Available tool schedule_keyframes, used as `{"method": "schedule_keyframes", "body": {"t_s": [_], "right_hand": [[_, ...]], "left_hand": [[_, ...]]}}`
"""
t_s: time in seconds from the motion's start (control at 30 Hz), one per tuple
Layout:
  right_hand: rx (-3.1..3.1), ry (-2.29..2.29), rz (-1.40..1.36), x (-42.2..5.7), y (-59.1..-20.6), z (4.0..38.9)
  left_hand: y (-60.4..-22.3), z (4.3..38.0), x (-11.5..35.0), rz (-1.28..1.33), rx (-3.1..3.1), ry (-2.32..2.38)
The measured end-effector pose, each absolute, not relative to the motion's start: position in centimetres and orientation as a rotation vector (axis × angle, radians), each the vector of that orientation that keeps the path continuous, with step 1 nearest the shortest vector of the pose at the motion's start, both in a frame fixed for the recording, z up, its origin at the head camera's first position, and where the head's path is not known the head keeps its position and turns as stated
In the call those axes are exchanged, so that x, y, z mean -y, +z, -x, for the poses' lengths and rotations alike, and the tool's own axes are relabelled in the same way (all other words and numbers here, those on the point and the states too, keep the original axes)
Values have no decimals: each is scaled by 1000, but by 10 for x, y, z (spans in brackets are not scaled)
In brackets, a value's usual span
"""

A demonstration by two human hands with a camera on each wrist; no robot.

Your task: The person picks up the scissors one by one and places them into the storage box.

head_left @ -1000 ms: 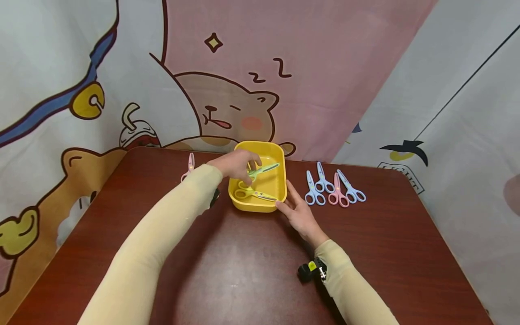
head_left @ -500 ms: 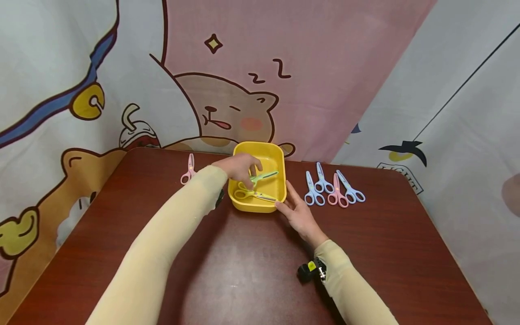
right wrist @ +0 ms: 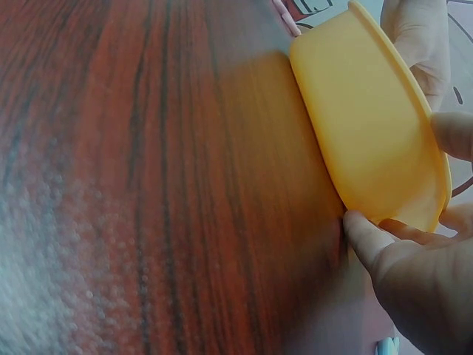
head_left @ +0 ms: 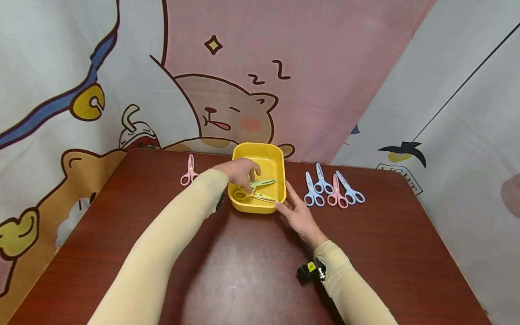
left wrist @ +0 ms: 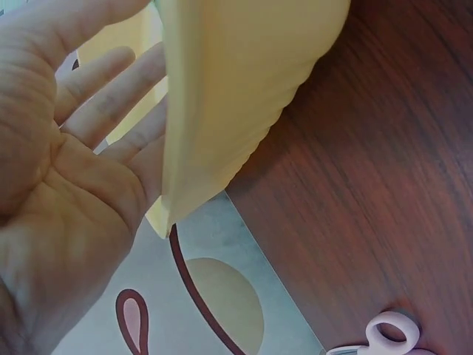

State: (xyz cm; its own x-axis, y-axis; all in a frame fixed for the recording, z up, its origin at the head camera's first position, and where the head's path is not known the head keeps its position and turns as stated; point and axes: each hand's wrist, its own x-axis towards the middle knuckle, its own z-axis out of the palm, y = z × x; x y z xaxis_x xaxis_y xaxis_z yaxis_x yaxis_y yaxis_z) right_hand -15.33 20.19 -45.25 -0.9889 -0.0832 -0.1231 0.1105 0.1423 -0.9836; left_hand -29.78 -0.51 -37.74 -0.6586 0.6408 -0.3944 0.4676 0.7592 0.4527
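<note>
Inside the yellow tray [head_left: 266, 163], my left hand [head_left: 239, 171] pinches the green scissors [head_left: 265, 182] near the handle. Its exact finger contact is hidden, and the left wrist view shows the left hand [left wrist: 81, 163] reaching over the tray's rim [left wrist: 177, 111]. Yellow scissors [head_left: 262, 197] lie in the near part of the tray, just under the green pair. At the tray's near right corner, my right hand [head_left: 298, 214] grips the outer wall, the thumb in front and the fingers along the side; the right wrist view shows this hand [right wrist: 436, 281] too.
Pink scissors [head_left: 190, 170] lie left of the tray. To its right are several scissors in a group: blue ones [head_left: 313, 192] and a pink pair [head_left: 336, 194]. A patterned curtain [head_left: 341, 67] hangs behind the brown table [head_left: 235, 271].
My left hand has come down slightly toward the near side of the tray, and the green scissors have lowered with it, closer to the yellow pair. The right hand stays at the corner.
</note>
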Motion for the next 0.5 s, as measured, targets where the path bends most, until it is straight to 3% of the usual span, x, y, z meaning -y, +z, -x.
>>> {"method": "schedule_keyframes", "body": {"t_s": [0.5], "right_hand": [[-2265,-1963,-16,-201,-452,153]], "left_hand": [[-379,298,8,-864,-2436,402]]}}
